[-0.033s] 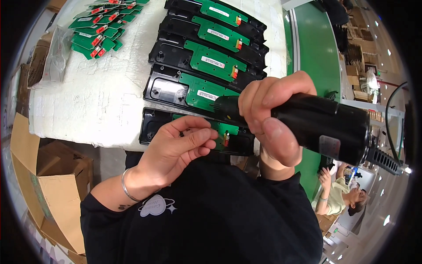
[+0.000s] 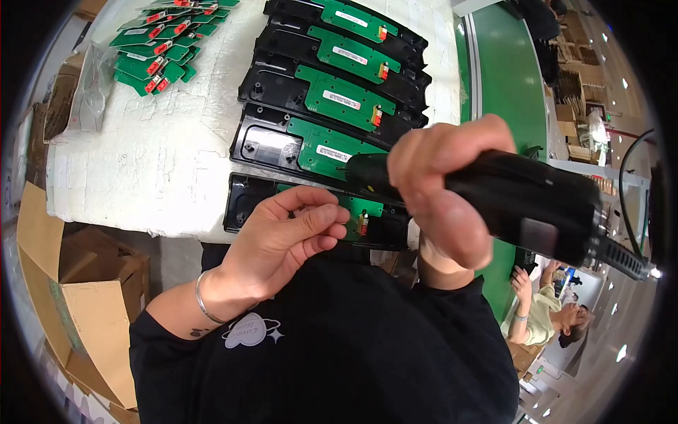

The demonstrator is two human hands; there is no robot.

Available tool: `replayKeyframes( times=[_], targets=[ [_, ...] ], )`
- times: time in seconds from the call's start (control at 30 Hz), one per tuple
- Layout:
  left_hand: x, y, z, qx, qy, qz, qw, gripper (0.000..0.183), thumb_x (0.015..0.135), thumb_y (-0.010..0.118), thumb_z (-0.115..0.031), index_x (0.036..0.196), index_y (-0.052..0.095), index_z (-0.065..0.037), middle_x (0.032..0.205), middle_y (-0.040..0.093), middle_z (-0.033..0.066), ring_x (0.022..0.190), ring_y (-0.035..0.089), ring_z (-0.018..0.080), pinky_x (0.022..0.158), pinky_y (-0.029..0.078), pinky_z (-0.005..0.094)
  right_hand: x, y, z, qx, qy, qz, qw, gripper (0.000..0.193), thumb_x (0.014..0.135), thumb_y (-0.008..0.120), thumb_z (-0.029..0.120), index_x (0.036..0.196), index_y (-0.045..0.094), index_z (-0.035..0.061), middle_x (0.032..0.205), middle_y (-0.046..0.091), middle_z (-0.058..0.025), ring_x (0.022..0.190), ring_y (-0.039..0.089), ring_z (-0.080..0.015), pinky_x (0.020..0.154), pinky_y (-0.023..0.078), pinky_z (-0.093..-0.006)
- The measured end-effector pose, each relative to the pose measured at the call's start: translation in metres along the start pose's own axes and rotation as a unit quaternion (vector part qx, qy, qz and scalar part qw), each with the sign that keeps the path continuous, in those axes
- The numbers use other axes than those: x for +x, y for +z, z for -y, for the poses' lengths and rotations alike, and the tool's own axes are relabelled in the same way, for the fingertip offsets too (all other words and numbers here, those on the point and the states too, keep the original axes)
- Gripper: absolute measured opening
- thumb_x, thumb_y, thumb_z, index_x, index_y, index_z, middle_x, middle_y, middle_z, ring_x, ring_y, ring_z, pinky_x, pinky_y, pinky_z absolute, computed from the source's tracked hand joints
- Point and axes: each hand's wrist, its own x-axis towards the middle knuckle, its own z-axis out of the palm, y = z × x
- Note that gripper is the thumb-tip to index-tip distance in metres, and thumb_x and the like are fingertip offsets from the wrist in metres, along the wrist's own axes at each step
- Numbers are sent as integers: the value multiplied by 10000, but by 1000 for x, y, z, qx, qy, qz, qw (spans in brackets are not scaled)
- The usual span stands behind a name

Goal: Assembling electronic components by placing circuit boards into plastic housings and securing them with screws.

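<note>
My right hand is wrapped round a black electric screwdriver, held level, its nose to the left. The driver's tip is in front of a green circuit board lying in a black plastic panel. My left hand is closed in a pinch above the nearest black panel. Small dark bits show inside its curled fingers, too small to name. Partly hidden behind those fingertips is that panel's green board, with a red and yellow connector.
Several more panels with boards lie in a column further back. Loose green boards are heaped at the far left of the white foam-covered table. Open cardboard boxes stand at the left. Another person is at the right, by a green surface.
My right hand and the screwdriver have shifted slightly to the right. My left hand stays in place.
</note>
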Motion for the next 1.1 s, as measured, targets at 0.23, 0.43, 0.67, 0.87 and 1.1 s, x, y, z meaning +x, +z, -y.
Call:
replayKeyframes(
  times=[0.23,0.43,0.67,0.87,1.1],
  targets=[
    [8,1,0,-44,-4,14,999,169,869,555,-100,1013,567,-13,890,620,72,797,602,117,711,511,213,10,-22,55,160,-135,165,964,244,666,671,51,798,470,93,569,570,31,488,559,-62,517,464,-149],
    [10,-2,2,-63,-11,52,997,171,881,544,-151,993,575,-25,857,619,47,765,594,100,681,505,199,12,-20,58,138,-107,232,957,255,687,682,40,821,470,87,593,585,14,495,563,-69,523,488,-156],
    [3,19,6,-102,-27,53,993,360,930,452,-235,1178,468,25,1076,567,125,952,575,200,844,465,262,5,2,27,129,-111,88,981,261,728,638,113,901,443,96,585,495,38,479,472,-74,450,344,-214],
    [-6,5,4,13,-56,34,998,405,954,375,-186,1255,357,82,1155,514,197,1069,533,275,926,425,312,14,16,-6,47,-2,-16,999,275,689,483,104,938,415,9,579,408,-21,482,369,-112,492,306,-269],
    [-11,0,-2,91,-75,79,990,314,960,355,-205,1143,403,46,1098,536,221,1020,562,273,856,470,305,17,18,-7,22,24,-3,999,259,689,494,83,927,417,14,584,417,-32,485,373,-115,499,316,-268]
  ],
)
